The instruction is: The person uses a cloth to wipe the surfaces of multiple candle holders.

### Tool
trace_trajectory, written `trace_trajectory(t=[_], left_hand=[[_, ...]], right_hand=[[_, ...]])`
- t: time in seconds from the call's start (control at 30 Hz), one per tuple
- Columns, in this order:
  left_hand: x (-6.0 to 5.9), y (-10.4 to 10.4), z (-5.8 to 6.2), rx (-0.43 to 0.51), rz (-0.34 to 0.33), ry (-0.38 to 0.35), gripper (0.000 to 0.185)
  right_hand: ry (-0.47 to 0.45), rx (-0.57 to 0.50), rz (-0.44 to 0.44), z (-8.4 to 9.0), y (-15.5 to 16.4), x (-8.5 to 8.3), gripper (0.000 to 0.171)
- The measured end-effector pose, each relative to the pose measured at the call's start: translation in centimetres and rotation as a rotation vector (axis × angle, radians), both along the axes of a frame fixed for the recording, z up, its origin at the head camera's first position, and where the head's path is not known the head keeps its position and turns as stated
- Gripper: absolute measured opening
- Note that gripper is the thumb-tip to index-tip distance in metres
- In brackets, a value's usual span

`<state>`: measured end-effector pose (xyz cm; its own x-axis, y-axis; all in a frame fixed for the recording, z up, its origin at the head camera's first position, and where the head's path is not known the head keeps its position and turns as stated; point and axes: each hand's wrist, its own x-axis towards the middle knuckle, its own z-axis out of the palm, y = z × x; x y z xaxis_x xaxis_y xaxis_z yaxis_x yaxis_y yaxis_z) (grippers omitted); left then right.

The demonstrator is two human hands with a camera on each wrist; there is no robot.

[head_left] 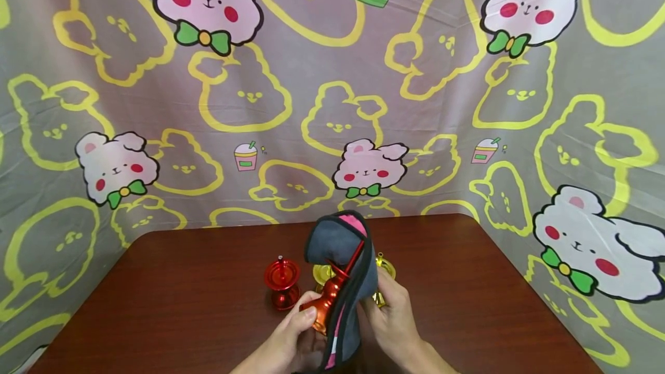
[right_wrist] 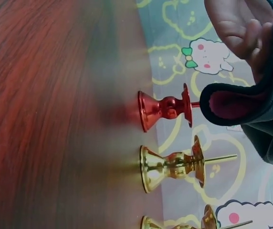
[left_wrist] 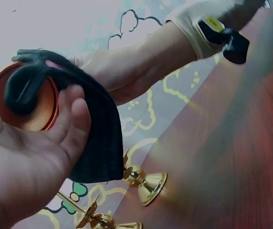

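My left hand (head_left: 297, 323) grips an orange-red metal candle holder (head_left: 326, 303), tilted, with its spike pointing up and to the right. In the left wrist view the holder's round base (left_wrist: 40, 122) faces the camera, and part of a dark grey cloth (left_wrist: 105, 131) lies over it. The same cloth (head_left: 332, 240), with black edging and a pink side, drapes around the holder in the head view. On the cloth's right side my right hand (head_left: 396, 311) holds it; several of that hand's fingers are hidden behind the fabric.
A red candle holder (head_left: 283, 283) stands upright on the brown table (head_left: 197, 293), left of the hands. Two gold candle holders (right_wrist: 170, 168) stand beside it, partly hidden by the cloth in the head view. A patterned curtain (head_left: 291, 74) surrounds the table's back and sides.
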<state>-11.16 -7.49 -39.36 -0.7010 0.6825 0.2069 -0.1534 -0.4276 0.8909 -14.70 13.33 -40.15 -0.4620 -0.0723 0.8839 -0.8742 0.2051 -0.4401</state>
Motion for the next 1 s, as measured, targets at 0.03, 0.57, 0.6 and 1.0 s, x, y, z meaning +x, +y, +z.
trace_trajectory(t=[0.03,0.57,0.6,1.0], left_hand=[[-0.1,0.1,0.0,0.046,-0.036,0.027,0.023],[-0.8,0.0,-0.7,0.076,-0.118,0.017,0.038],[-0.8,-0.2,-0.7,0.050,-0.079,0.020,0.035],[-0.3,-1.3,-0.2,-0.225,0.242,0.056,0.042]], right_hand=[[0.012,-0.009,0.007,0.0,-0.1,0.0,0.037],[-0.015,-0.029,-0.008,-0.5,-0.5,-0.3,0.028],[-0.011,-0.025,-0.015,-0.6,-0.4,-0.4,0.026],[0.021,0.018,-0.095,-0.1,0.1,-0.4,0.046]])
